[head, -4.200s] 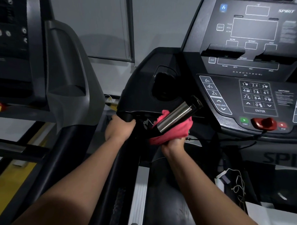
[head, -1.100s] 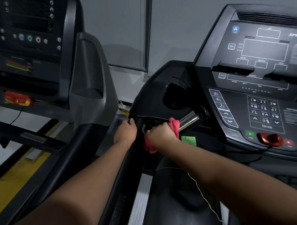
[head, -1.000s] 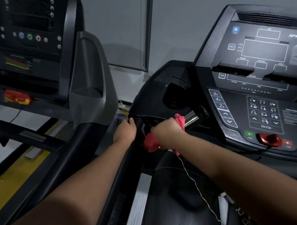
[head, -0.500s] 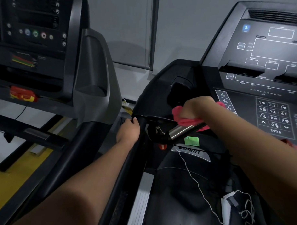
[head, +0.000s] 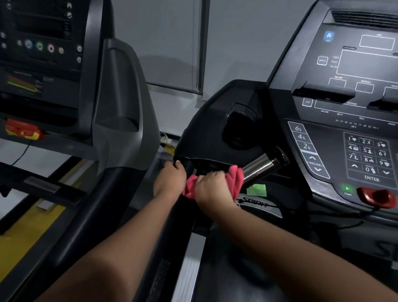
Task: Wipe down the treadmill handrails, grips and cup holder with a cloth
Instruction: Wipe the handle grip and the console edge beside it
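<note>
Inspecting largest first: the treadmill (head: 208,119) fills the right of the view, with its console (head: 353,106) up and right of the chrome grip (head: 260,164). A neighbouring machine (head: 118,103) stands well to the left of the grip. The black handrail (head: 168,240) runs down and left from the grip's lower end. The cup holder (head: 238,127), a dark recess, sits just above the grip with nothing visible in it.

The left hand (head: 170,180) is just left of the grip's base, its fingers curled over the top of the handrail and gripping it. The right hand (head: 212,187) has its fingers closed round the red cloth (head: 236,178), which is bunched against the lower end of the grip. The grip's upper metal stretch is bare.

Progress, as a judgement: work is at the grip stage on this side. No surface shows a mark telling wiped from unwiped, so completed items cannot be confirmed. The cup holder, the handrail under the left hand and the far-side rail, which is out of view, are counted as outstanding.

Legible writing:
- "SPIRIT" on the hood label (head: 255,201) below the grip.
- "6%", "4%", "2%" and "INCLINE" on the incline keys (head: 306,145), right of the grip.
- Digits and "ENTER" on the keypad (head: 369,159).
- "START" under the green button (head: 347,189).

The upper display captions are too small to read.
</note>
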